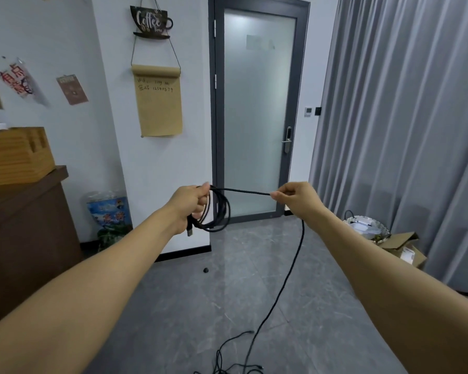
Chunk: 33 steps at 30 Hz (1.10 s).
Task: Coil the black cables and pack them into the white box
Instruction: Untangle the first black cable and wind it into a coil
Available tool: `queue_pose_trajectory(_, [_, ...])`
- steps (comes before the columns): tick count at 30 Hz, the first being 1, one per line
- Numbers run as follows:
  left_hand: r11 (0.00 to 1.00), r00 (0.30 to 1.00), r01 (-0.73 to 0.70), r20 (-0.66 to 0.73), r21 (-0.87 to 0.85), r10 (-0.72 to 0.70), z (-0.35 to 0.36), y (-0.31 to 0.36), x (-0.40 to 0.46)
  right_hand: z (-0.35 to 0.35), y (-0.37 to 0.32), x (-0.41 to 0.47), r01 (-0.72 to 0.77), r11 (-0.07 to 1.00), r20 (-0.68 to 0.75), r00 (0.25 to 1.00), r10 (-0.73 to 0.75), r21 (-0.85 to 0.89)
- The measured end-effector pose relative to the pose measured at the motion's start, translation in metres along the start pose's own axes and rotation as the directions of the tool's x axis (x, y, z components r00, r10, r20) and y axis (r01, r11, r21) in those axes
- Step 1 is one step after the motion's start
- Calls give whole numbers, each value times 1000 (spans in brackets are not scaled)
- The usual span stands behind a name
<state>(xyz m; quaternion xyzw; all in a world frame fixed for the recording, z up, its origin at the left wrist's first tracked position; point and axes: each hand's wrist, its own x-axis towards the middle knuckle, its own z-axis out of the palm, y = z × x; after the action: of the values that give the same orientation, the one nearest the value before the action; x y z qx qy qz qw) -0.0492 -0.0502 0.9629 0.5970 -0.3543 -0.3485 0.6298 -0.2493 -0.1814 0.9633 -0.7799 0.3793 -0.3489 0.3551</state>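
Both arms reach out over the grey floor (322, 306). The left hand (191, 205) grips a coil of black cable (222, 211); the right hand (295, 197) pinches its taut stretch, the rest trailing down onto the floor.

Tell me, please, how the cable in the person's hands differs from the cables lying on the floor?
The held black cable is partly wound into neat loops gripped by the left hand, its tail pinched by the right hand; the floor cables lie loose, tangled and untouched. Both are thin and black.
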Motion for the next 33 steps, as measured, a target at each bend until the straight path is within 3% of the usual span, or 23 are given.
queue_pose_trajectory(7, [988, 915, 0, -399, -155, -62, -38, 0, 14, -12, 20, 0, 10, 999, -75, 997, -7, 39])
queue_pose_trajectory(10, [997, 865, -20, -501, -70, -18, -42, 3, 22, -6, 15, 2, 70, 990, -86, 993, -81, -125])
queue_pose_trajectory(12, [995, 856, -48, -510, 85, 85, -36, 4, 26, 3, 6, 3, 135, 940, -41, 987, -155, -314])
queue_pose_trajectory(16, [941, 879, -121, -406, 315, 249, -11, 5, 25, 21, -23, -4, 298, 804, 176, 954, -241, -515])
queue_pose_trajectory(20, [895, 922, -180, -247, 409, 298, 14, 2, 20, 34, -51, -14, 472, 776, 337, 874, -350, -419])
queue_pose_trajectory(24, [887, 961, -207, -84, 412, 264, 34, 4, 6, 36, -71, -16, 499, 824, 313, 854, -416, -268])
queue_pose_trajectory(30, [984, 978, -150, 157, 93, 135, 46, 9, -11, 24, -68, -12, 394, 911, 160, 913, -374, -120])
queue_pose_trajectory(33, [993, 966, -103, 243, 58, 86, 48, 10, -15, 19, -63, -12, 341, 938, 139, 933, -331, -63])
